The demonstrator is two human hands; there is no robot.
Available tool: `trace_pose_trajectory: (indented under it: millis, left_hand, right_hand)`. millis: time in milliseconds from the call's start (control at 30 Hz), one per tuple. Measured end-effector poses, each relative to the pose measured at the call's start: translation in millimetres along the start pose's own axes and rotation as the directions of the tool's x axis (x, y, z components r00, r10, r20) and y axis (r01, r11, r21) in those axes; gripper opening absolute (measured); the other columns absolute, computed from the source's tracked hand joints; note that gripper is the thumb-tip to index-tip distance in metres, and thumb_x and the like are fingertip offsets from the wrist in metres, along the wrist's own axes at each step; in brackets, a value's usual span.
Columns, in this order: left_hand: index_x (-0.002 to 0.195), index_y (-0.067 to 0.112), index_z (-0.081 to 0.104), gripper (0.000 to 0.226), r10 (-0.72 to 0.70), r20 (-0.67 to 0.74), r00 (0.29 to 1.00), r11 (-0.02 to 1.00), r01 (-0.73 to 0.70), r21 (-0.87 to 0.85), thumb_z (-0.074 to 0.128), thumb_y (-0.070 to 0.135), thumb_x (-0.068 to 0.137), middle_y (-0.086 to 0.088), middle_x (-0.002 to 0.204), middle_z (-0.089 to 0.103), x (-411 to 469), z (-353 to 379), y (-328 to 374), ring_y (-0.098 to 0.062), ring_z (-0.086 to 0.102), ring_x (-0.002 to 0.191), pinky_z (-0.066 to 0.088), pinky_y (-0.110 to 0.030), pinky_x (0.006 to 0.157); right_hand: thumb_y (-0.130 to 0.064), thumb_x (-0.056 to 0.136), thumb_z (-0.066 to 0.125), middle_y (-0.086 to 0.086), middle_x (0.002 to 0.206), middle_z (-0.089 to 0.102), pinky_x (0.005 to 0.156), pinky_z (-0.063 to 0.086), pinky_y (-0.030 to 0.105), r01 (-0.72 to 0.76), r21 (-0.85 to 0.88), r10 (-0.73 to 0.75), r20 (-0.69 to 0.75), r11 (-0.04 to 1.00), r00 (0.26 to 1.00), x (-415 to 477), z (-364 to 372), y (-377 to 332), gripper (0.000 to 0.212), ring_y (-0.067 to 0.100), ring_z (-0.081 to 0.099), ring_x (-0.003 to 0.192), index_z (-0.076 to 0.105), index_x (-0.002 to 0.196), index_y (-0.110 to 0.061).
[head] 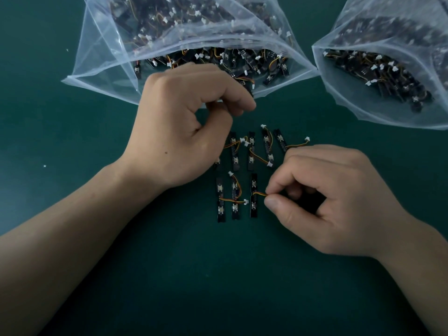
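Several small black circuit strips with orange-yellow wires and white plugs lie in two rows on the green mat (pixel 194 275). My right hand (pixel 334 204) pinches the wire of the lower row's right strip (pixel 253 183) between thumb and forefinger. Two more strips (pixel 220 209) lie to the left of that strip. The upper row (pixel 251 163) lies just beyond, partly hidden by my left hand (pixel 179 127). My left hand hovers at the mouth of the big clear bag (pixel 101 76), fingers curled with the thumb against them. What they hold, if anything, is hidden.
The big clear bag is full of the same strips and lies open towards me. A second clear bag (pixel 339 100) of strips lies at the far right. Small white specks (pixel 44 166) dot the mat on the left.
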State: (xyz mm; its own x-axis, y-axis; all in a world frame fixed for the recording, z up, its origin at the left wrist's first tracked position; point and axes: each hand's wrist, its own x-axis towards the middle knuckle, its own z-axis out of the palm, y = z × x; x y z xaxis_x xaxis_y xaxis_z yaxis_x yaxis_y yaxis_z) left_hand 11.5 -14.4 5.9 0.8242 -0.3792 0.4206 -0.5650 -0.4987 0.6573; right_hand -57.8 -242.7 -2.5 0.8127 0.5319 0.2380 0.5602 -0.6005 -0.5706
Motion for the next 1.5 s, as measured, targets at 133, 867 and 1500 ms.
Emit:
trace_pose_trajectory:
  millis: [133, 867, 1500]
  left_hand:
    - [0.093, 0.009, 0.08, 0.034, -0.024, -0.048, 0.999, 0.996, 0.028, 0.088, 0.056, -0.012, 0.08, 0.002, 0.086, 0.071, -1, 1, -1, -0.013, 0.061, 0.082, 0.047, -0.032, 0.09]
    - [0.115, 0.03, 0.077, 0.034, -0.182, 0.011, 0.983, 0.913, 0.165, 0.373, 0.055, 0.024, 0.091, 0.015, 0.138, 0.064, -3, 5, -7, -0.017, 0.045, 0.135, 0.018, -0.035, 0.1]
    - [0.138, 0.023, 0.067, 0.044, -0.184, -0.08, 0.98, 0.92, 0.201, 0.336, 0.066, 0.041, 0.098, 0.015, 0.143, 0.061, -3, 4, -7, -0.016, 0.046, 0.137, 0.019, -0.036, 0.099]
  right_hand:
    - [-0.02, 0.091, 0.072, -0.012, 0.071, 0.056, 0.065, 0.042, 0.025, 0.0, 0.002, 0.0, -0.001, 1.0, 1.0, 0, 0, 0, 0.011, 0.004, 0.05, 0.065, 0.071, 0.08, -0.017]
    - [-0.019, 0.094, 0.069, -0.01, 0.072, 0.057, 0.066, 0.039, 0.019, 0.009, 0.06, -0.003, -0.1, 0.998, 0.995, -2, 1, 1, 0.015, 0.007, 0.053, 0.065, 0.073, 0.081, -0.013]
    - [-0.014, 0.095, 0.069, -0.011, 0.074, 0.061, 0.071, 0.037, 0.015, 0.032, 0.049, -0.024, -0.167, 0.998, 0.986, -1, 4, 2, 0.018, 0.003, 0.05, 0.067, 0.073, 0.078, -0.01]
